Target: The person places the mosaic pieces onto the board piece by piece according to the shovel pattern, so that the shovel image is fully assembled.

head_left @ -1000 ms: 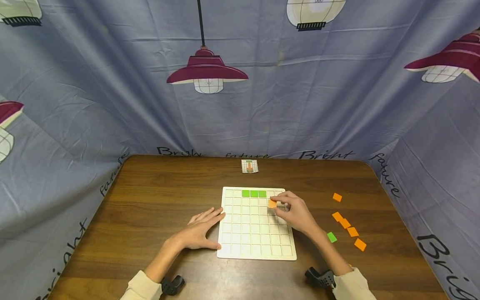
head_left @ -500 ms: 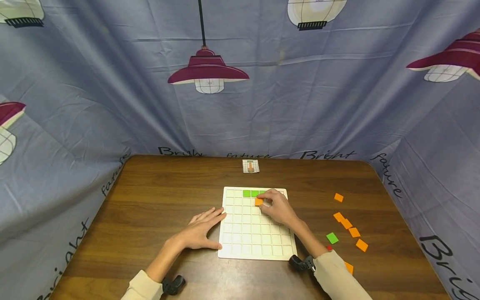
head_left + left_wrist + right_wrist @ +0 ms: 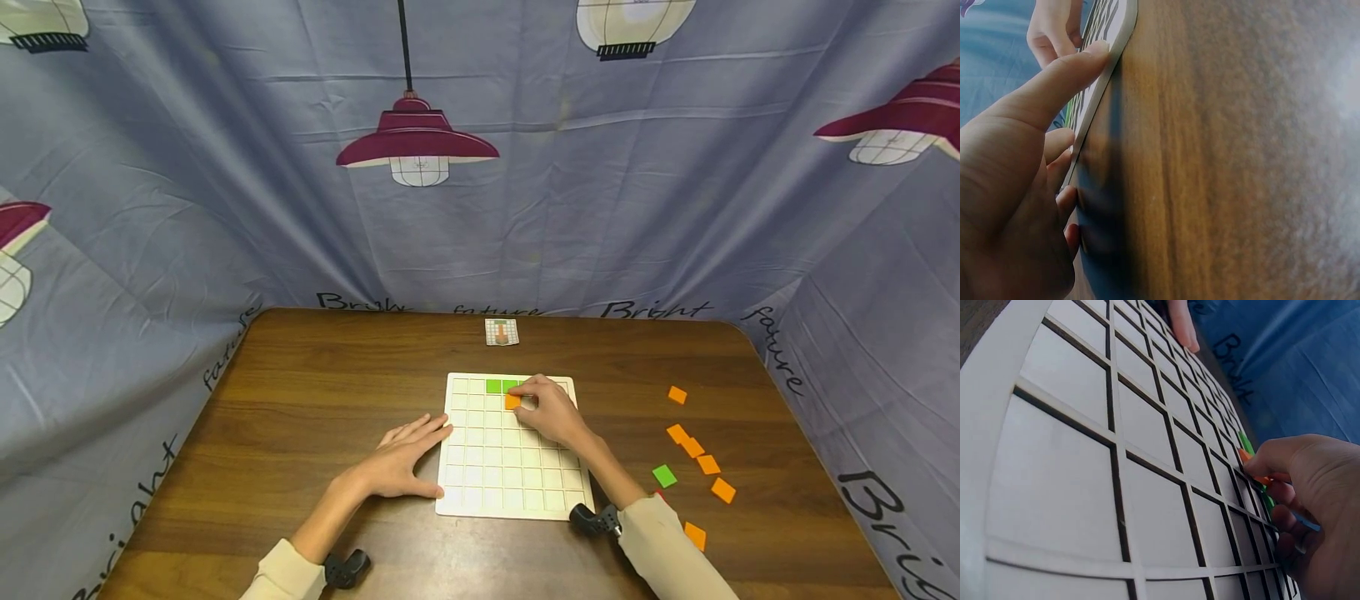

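Note:
A white board (image 3: 491,475) divided into a grid of square cells lies mid-table. Green square tiles (image 3: 493,387) sit in its far row; the right hand covers part of that row. My right hand (image 3: 551,410) pinches an orange square tile (image 3: 512,402) between thumb and fingers, right at the second row, just below the green ones. In the right wrist view the orange tile (image 3: 1246,456) shows at the thumb tip. My left hand (image 3: 401,462) rests at the board's left edge, fingers spread, thumb and fingertips touching the rim, as the left wrist view also shows.
Several loose orange tiles (image 3: 692,447) and a green tile (image 3: 664,476) lie on the table to the right. A bit of red shows beside the right sleeve. A small card with a printed grid pattern (image 3: 501,332) lies beyond the board. Blue-grey curtains surround the wooden table (image 3: 337,358).
My right hand has carried the orange tile leftward over the board, from near its right side to the second row under the green tiles. The left hand has stayed in place.

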The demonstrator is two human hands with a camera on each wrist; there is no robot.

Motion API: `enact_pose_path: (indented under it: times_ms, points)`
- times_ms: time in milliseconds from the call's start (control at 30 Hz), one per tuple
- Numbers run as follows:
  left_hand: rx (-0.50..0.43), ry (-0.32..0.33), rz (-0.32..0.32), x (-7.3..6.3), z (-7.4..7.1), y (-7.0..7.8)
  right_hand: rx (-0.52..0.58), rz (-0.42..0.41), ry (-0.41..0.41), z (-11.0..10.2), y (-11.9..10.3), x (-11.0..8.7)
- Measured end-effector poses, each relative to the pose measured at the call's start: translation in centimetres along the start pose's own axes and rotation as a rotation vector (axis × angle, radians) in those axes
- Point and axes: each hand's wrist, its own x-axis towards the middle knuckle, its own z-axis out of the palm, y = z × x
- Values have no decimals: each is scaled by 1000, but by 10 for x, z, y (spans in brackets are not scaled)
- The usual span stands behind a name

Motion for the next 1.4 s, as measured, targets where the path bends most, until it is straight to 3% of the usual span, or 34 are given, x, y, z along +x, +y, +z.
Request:
enact_pose_path:
  times_ms: [1400]
  points:
    - [7,8,1,0,0,1,19,1,7,4,4,2]
